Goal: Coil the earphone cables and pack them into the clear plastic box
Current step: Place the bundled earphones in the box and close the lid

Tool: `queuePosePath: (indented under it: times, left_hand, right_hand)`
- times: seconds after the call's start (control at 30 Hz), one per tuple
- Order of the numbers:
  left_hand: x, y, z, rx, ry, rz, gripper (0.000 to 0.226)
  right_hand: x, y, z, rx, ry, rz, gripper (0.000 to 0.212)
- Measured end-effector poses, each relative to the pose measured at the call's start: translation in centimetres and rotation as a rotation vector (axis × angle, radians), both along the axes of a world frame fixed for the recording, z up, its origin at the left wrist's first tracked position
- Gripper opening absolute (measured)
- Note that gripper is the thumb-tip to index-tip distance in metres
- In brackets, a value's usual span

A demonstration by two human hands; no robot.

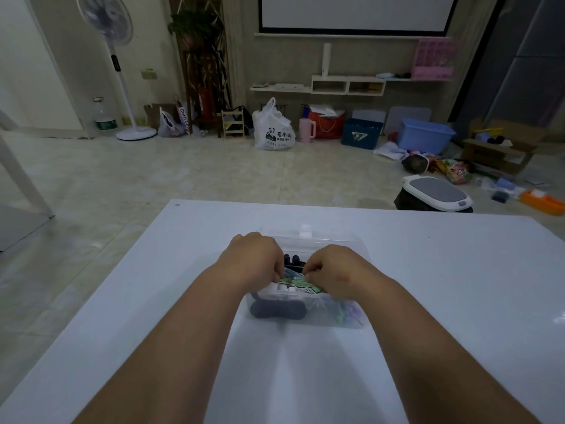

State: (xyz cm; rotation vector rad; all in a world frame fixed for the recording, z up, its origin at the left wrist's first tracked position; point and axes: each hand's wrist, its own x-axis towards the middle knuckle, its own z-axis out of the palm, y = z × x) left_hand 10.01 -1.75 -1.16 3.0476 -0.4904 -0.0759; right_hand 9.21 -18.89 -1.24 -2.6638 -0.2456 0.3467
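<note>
A clear plastic box (308, 316) stands open on the white table (443, 286), its lid (305, 235) tipped back on the far side. Inside lie thin white and green earphone cables (295, 284), some black items at the back and a dark grey pouch (276, 310) against the front wall. My left hand (253, 258) and my right hand (333, 270) are both inside the box. Their curled fingertips pinch the cables between them. The fingers hide most of the cable.
The box sits mid-table, with the table's far edge just behind the lid. Beyond it on the tiled floor are a grey-topped bin (437, 194) at right, bags and blue crates along the wall, and a standing fan (116, 65) at left.
</note>
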Motion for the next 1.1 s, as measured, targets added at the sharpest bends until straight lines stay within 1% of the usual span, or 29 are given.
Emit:
queuePosePath:
  times: [0.07,0.1,0.27,0.33,0.4,0.57,0.67,0.73,0.8,0.83,0.9,1.0,1.07,1.1]
  left_hand:
    - [-0.1,-0.1,0.0,-0.020,-0.025,0.008,0.012]
    - [-0.2,-0.1,0.1,-0.038,-0.034,0.015,0.013]
    - [-0.2,0.3,0.4,-0.124,-0.020,0.043,0.012]
    - [-0.1,0.4,0.6,-0.144,-0.032,0.050,0.015]
    - [0.0,0.6,0.8,-0.178,-0.062,0.051,0.013]
    - [0.2,1.2,1.0,-0.392,-0.075,0.085,0.016]
    - [0.3,1.1,0.6,-0.551,-0.131,0.174,0.020]
    - [0.4,1.0,0.2,-0.627,-0.163,0.251,0.026]
    - [0.4,0.8,-0.3,-0.695,-0.133,0.331,0.034]
    - [0.3,0.7,-0.5,-0.712,-0.109,0.355,0.038]
    - [0.2,0.3,-0.8,-0.746,-0.051,0.371,0.041]
    - [-0.1,-0.1,-0.8,-0.809,0.031,0.408,0.039]
    - [-0.4,0.0,-0.7,-0.835,0.071,0.442,0.040]
    - [-0.5,0.0,-0.7,-0.841,0.081,0.453,0.040]
  right_hand:
    - [0.0,-0.1,0.1,-0.009,-0.042,-0.003,0.010]
    - [0.0,-0.1,0.2,-0.017,-0.060,-0.002,0.009]
    - [-0.1,0.0,0.5,-0.007,-0.114,-0.040,0.020]
    - [-0.1,0.0,0.6,0.041,-0.142,-0.069,0.019]
    - [0.0,0.1,0.7,0.080,-0.179,-0.084,0.017]
    - [-0.2,-0.3,1.4,0.201,-0.248,-0.110,0.014]
    - [-0.1,-0.8,1.6,0.283,-0.351,-0.222,0.012]
    - [0.2,-1.4,1.3,0.198,-0.427,-0.327,0.018]
    - [0.4,-2.0,1.0,0.026,-0.394,-0.388,0.030]
    - [0.3,-2.0,0.8,-0.029,-0.350,-0.400,0.029]
    - [0.2,-2.0,0.5,-0.035,-0.263,-0.422,0.021]
    - [0.5,-2.1,0.3,-0.023,-0.180,-0.463,0.026]
    - [0.7,-2.4,0.3,0.023,-0.150,-0.475,0.024]
    - [0.7,-2.5,0.2,0.043,-0.146,-0.478,0.028]
